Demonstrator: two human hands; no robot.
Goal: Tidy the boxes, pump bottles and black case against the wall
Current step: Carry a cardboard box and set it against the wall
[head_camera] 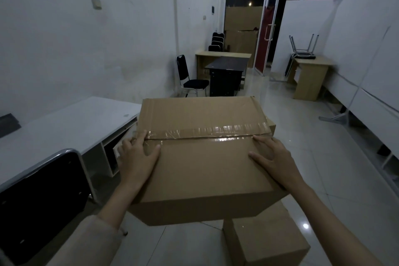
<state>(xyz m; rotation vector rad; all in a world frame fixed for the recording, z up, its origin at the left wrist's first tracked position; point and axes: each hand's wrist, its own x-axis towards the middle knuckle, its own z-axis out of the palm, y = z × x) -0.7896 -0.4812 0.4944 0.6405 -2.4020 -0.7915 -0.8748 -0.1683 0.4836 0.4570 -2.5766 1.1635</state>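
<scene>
The box [200, 157] I carry is plain brown with glossy clear tape [207, 133]; the tabletop [64, 127] looks pale grey, perhaps white.

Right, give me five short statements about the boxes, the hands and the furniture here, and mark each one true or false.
1. Both hands, the left hand and the right hand, rest on top of the large cardboard box. True.
2. The large cardboard box is open at the top. False: its flaps are closed and a strip of clear tape runs along the seam.
3. A smaller cardboard box stands on the floor below the large one. True.
4. The white desk is to the person's right. False: it is on the left, against the wall.
5. A black chair stands by the left wall further down the room. True.
</scene>
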